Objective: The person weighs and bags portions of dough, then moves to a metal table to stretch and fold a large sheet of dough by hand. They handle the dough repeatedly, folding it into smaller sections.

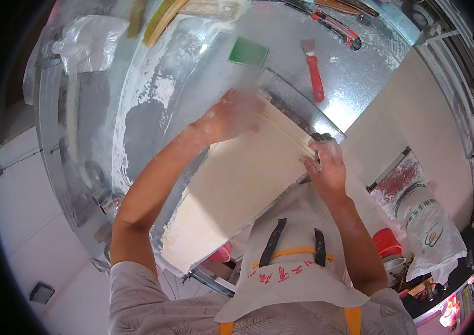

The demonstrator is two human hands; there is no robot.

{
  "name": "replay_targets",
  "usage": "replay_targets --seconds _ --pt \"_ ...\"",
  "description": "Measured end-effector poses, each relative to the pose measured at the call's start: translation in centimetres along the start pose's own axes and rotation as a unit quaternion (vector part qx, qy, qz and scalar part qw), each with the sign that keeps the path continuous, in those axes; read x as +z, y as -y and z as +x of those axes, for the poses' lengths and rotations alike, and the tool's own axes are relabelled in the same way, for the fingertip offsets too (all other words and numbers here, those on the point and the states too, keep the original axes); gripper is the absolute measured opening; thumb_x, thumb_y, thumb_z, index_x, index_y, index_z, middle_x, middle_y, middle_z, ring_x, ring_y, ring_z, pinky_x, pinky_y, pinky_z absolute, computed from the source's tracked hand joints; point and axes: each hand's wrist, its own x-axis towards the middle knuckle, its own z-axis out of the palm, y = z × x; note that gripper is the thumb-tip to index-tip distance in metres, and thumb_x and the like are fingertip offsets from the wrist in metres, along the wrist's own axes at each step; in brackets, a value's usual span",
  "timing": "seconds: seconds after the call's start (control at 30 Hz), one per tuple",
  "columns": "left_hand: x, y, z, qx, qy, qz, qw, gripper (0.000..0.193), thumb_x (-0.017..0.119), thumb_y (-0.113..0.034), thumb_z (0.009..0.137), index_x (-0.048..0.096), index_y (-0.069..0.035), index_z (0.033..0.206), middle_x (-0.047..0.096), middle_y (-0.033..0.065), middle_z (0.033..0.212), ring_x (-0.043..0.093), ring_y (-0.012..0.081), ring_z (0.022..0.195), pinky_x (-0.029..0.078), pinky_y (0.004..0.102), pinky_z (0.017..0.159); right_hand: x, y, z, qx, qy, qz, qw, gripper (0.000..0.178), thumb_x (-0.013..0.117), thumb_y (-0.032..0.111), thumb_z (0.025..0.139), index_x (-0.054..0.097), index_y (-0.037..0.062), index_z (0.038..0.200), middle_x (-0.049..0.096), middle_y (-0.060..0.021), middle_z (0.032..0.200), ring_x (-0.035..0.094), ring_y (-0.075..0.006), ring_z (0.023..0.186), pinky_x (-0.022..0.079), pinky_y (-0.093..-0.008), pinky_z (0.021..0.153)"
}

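White sack (431, 237), contents hidden, sits right of dough sheet (248, 181).

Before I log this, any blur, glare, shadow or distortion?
Head view throughout: left hand blurred, probably motion; right hand sharper; glare on the metal table near the red scraper; shadow across part of the dough; edges bowing toward the black rim.

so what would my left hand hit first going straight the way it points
Past the edge of the dough, your left hand would probably meet the grey metal strip first; the hand is blurred and its height unclear.
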Motion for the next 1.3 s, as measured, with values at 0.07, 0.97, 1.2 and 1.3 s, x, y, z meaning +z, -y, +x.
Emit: replay_targets --seconds 0.07,0.97,1.2,1.3 --pt "0.1 0.1 0.2 0.004 -0.001 -0.022 1.000 0.035 0.077 -0.028 0.093 0.062 -0.010 0.119 0.060 0.0127 0.128 0.053 0.0368 0.125 0.042 0.0486 0.107 0.4 0.1 -0.1 -0.015 -0.018 -0.004 1.000 0.032 0.084 0.003 0.083 0.063 0.0067 0.107 0.063 -0.0101 0.104 0.059 -0.0268 0.091 0.051 -0.0401 0.080" --pt "-0.8 1.9 3.3 -0.061 0.026 -0.216 0.974 0.018 0.072 -0.019 0.095 0.073 -0.002 0.103 0.074 0.0134 0.100 0.069 0.0345 0.097 0.054 0.0444 0.088 -0.9 2.2 2.9 0.176 0.083 0.117 0.974 0.012 0.069 0.003 0.098 0.063 0.0016 0.108 0.067 -0.0130 0.087 0.064 -0.0224 0.074 0.053 -0.0366 0.072" --pt "0.6 0.9 2.7 -0.072 -0.047 -0.176 0.981 0.019 0.072 -0.019 0.095 0.072 -0.004 0.107 0.071 0.0132 0.104 0.064 0.0353 0.109 0.051 0.0444 0.096 -0.2 2.0 2.4 0.145 0.031 0.058 0.987 0.011 0.070 0.002 0.096 0.065 0.0024 0.105 0.069 -0.0158 0.095 0.069 -0.0329 0.085 0.054 -0.0417 0.077" --pt "1.7 -0.8 1.2 -0.102 -0.195 -0.075 0.973 0.025 0.070 -0.019 0.096 0.069 -0.005 0.117 0.068 0.0136 0.119 0.060 0.0376 0.120 0.047 0.0473 0.103 -0.4 1.6 2.3 0.093 0.002 0.013 0.996 0.009 0.069 0.003 0.095 0.066 0.0027 0.103 0.069 -0.0171 0.100 0.068 -0.0354 0.091 0.054 -0.0436 0.080"
